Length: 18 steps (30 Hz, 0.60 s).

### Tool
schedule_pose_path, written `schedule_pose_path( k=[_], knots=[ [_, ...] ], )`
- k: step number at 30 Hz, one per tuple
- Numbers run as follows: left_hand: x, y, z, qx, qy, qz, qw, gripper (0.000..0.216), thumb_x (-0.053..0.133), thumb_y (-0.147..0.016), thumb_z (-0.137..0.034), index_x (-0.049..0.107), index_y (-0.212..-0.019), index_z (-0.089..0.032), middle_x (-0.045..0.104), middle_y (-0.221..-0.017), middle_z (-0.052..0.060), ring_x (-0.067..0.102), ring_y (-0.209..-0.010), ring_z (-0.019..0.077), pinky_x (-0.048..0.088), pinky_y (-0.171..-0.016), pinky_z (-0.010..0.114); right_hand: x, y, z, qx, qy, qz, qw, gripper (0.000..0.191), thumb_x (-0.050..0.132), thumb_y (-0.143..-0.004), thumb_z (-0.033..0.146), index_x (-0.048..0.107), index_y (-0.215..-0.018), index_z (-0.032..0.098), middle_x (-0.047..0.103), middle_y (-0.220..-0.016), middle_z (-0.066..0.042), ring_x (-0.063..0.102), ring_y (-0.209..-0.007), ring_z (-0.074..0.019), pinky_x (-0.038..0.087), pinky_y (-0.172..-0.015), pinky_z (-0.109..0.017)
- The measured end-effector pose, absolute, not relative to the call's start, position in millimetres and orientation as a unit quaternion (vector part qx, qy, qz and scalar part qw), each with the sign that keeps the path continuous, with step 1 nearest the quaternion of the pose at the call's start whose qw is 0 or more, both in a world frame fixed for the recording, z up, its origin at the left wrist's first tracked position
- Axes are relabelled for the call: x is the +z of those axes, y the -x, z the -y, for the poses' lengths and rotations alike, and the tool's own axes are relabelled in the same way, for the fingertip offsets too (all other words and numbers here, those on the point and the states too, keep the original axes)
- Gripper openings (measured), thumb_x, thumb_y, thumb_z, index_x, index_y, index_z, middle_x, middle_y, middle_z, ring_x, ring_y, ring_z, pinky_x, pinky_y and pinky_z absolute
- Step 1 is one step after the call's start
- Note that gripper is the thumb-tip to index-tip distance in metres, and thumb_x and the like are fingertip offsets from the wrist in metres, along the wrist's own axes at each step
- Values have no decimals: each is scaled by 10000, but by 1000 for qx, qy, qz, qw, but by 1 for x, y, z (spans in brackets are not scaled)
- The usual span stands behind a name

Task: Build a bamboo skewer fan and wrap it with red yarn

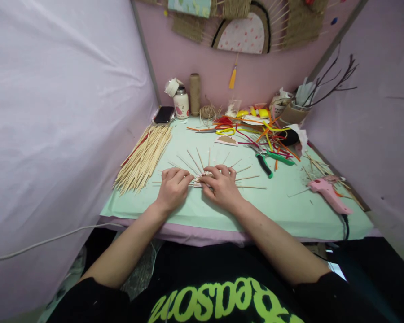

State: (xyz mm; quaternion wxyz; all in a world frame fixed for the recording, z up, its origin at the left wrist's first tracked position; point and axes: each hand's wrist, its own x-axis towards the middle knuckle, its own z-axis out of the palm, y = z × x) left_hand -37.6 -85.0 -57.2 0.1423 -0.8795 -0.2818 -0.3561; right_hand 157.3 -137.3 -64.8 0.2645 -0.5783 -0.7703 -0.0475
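Observation:
Thin wooden sticks (199, 158) fan out in a half circle from a small pale centre piece (207, 174) on the table. My left hand (175, 186) is on the fan's left side, its fingers bent and closed on a stick by the centre. Parts of the left-hand sticks are hidden under it. My right hand (222, 186) lies over the centre piece, with thumb and fingers closed on its edge. Most of that piece is covered by my fingers.
A pile of wooden skewers (144, 157) lies at left. Green-handled pliers (264, 163), yellow scissors (225, 131) and coloured pipe cleaners (269, 134) lie behind. A pink glue gun (330, 195) rests at right. A phone (164, 115), bottle (181, 103) and twine spool (195, 94) are at the back.

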Motion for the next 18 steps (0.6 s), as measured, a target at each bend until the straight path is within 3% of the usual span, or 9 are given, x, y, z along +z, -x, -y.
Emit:
schedule_pose_path(
  k=[8, 12, 18],
  knots=[
    [-61, 39, 84, -359, 877, 291, 129, 235, 550, -854, -70, 722, -818, -226, 693, -874, 52, 526, -929, 216, 327, -826, 403, -64, -158, 137, -45, 567, 780, 259, 222, 571, -910, 320, 743, -1051, 336, 637, -1277, -27, 413, -1165, -276, 205, -949, -446],
    [-62, 39, 83, -355, 884, 273, 135, 245, 559, -854, -66, 733, -852, -239, 704, -882, 38, 524, -925, 211, 327, -834, 398, -64, -159, 137, -44, 570, 776, 267, 212, 568, -911, 323, 756, -1009, 324, 648, -1261, -22, 417, -1155, -274, 210, -942, -441],
    [-63, 38, 83, -343, 891, 271, 122, 247, 551, -870, -80, 738, -851, -239, 700, -874, 38, 525, -933, 201, 335, -846, 402, -61, -160, 139, -51, 570, 770, 283, 225, 549, -917, 300, 763, -988, 294, 704, -1120, -33, 443, -1077, -260, 209, -943, -438]
  ],
)
